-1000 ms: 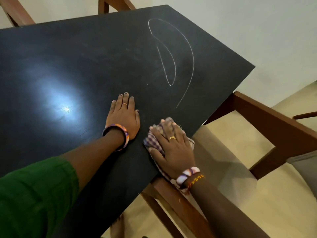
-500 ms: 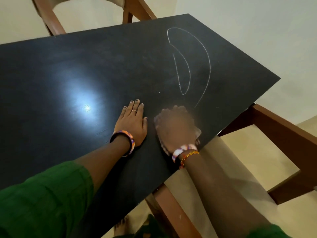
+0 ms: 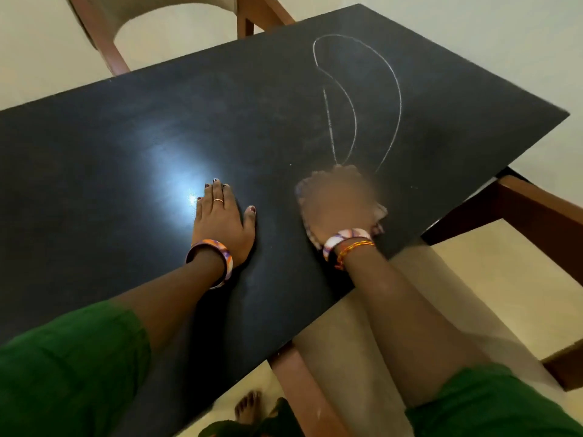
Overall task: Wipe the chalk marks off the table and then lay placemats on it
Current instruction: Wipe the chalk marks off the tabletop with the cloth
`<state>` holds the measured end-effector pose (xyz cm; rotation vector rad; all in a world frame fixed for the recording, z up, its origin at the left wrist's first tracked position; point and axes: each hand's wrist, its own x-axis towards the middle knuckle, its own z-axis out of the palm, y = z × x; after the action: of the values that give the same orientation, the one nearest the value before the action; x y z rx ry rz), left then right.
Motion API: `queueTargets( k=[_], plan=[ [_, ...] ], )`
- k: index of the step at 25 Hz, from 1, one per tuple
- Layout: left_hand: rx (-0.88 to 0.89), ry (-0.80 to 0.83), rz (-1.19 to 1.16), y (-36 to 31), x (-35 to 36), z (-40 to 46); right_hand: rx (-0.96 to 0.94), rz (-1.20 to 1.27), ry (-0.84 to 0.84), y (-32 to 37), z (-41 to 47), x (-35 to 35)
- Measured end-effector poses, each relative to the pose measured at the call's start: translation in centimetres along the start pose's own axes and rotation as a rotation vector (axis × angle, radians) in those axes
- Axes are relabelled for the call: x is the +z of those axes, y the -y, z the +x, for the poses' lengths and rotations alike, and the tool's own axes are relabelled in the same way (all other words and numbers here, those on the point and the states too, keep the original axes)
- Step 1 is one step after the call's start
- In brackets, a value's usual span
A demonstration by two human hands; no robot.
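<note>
A black table [image 3: 120, 159] fills the view. White chalk marks [image 3: 396, 89], two long curved lines, run across its far right part. My right hand [image 3: 337, 203] is blurred and presses flat on a checked cloth [image 3: 378, 212], whose edges show around it, right at the near ends of the chalk lines. My left hand [image 3: 220, 219] rests flat on the table to the left of it, fingers straight, a ring on one finger. Both wrists carry bangles.
A wooden chair with a pale back [image 3: 94, 29] stands at the table's far side. Another wooden chair frame [image 3: 530, 209] is at the right, by the table's edge. Pale floor lies below, with a bare foot [image 3: 247, 405] near the bottom.
My right hand has slid the cloth forward from the table's near edge up to the lower ends of the chalk lines. My left hand stays flat in place. The view has shifted.
</note>
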<state>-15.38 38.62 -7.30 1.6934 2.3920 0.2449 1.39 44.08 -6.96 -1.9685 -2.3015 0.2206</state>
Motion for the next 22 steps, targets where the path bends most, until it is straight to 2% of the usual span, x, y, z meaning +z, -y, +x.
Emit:
queueTargets(
  k=[2,4,6,8,11,15,17,19,22],
  plan=[
    [0.002,-0.008,-0.005,-0.1,0.0,0.0,-0.169,-0.003,0.015,1.1,-2.2,0.5],
    [0.001,-0.011,-0.007,0.0,0.0,-0.1,-0.242,-0.018,0.055,-0.8,-3.9,0.2],
    [-0.005,-0.009,-0.004,-0.2,-0.1,-0.1,-0.173,-0.04,0.059,-4.1,-3.7,-0.8],
    [0.001,-0.012,0.005,-0.3,-0.1,-0.1,-0.007,-0.056,0.071,-6.3,-1.9,-1.7],
    [0.003,-0.016,0.015,-0.2,0.0,0.0,0.088,-0.039,0.055,-3.5,2.2,-1.3],
    [0.01,0.009,0.026,-0.1,0.0,0.1,-0.167,0.018,0.068,5.0,3.0,0.8],
    [0.021,0.011,0.02,0.0,-0.1,0.2,-0.238,0.003,0.081,4.6,2.5,0.6],
    [0.031,0.023,0.016,0.3,-0.2,0.2,-0.138,-0.021,0.041,0.9,2.4,-0.1],
    [0.045,0.026,0.031,0.4,-0.3,0.5,0.185,-0.044,0.058,-4.5,2.8,-1.7]
  ],
)
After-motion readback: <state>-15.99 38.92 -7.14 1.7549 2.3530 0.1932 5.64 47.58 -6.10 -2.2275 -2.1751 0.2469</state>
